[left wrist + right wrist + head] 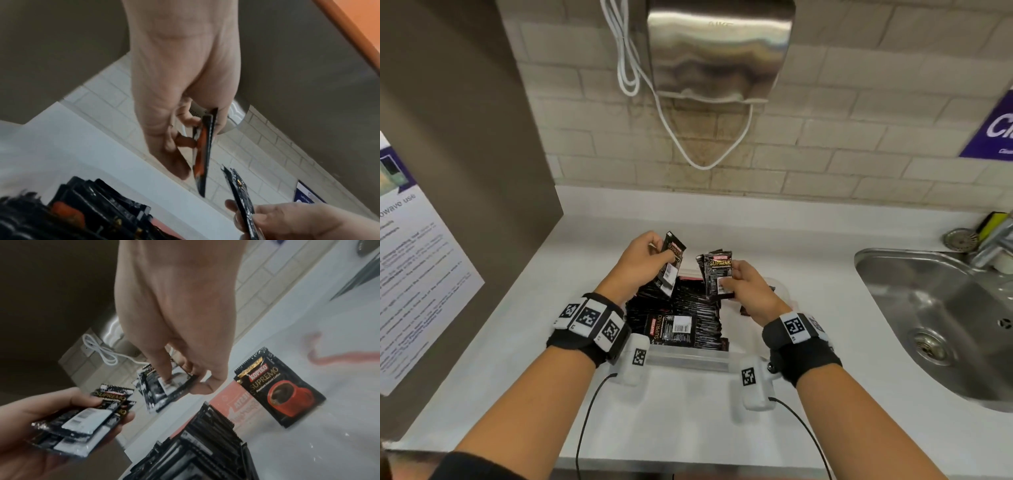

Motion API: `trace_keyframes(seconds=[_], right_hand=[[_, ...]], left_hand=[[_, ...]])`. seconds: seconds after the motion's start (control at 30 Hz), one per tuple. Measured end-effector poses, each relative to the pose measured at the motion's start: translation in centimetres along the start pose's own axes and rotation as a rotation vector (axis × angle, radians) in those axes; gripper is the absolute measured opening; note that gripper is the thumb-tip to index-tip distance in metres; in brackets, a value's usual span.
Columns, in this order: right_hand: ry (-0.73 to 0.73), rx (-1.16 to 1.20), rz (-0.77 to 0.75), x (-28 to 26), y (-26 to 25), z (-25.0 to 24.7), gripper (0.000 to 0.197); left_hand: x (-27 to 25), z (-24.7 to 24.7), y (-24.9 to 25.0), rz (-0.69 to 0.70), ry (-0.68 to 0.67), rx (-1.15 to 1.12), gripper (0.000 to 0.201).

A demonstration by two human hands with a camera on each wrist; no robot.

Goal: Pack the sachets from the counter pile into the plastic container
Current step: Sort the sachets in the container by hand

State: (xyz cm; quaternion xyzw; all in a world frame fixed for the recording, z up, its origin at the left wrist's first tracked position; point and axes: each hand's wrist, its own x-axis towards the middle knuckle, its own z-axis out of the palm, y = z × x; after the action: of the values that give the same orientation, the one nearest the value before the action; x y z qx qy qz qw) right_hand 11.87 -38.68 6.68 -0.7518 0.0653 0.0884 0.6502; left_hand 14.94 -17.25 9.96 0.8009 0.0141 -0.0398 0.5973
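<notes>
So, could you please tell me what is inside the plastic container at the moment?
The plastic container holds rows of black sachets standing on edge, with one flat sachet on top. Its bottom and far end are covered.

My right hand (pixel 180 331) pinches a small bunch of sachets (pixel 164 389). My left hand (pixel 41 426) grips two more sachets (pixel 82 423). One sachet (pixel 281 395) lies face-up on the white counter (pixel 339 418), beside the packed row (pixel 205 451).
</notes>
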Motion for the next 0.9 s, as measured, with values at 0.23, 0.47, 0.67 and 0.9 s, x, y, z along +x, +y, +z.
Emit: trace_keyframes(seconds=[0.23, 0.47, 0.67, 0.9], right_hand=[[0.063, 0.043, -0.027, -1.3, -1.1, -1.4, 0.029], [0.161, 0.171, -0.015, -2.4, 0.3, -4.7, 0.031], [0.248, 0.283, -0.011, -3.6, 1.7, -7.3, 0.028], [0.280, 0.325, -0.015, -4.6, 2.5, -8.6, 0.029]], left_hand=[[-0.9, 2.7, 1.6, -0.066, -0.210, -0.387, 0.035], [-0.7, 4.3, 3.4, -0.127, -0.271, -0.485, 0.060], [-1.1, 7.0, 4.5, -0.212, -0.303, -0.449, 0.031], [-1.5, 10.2, 4.9, -0.261, -0.596, -0.520, 0.042]])
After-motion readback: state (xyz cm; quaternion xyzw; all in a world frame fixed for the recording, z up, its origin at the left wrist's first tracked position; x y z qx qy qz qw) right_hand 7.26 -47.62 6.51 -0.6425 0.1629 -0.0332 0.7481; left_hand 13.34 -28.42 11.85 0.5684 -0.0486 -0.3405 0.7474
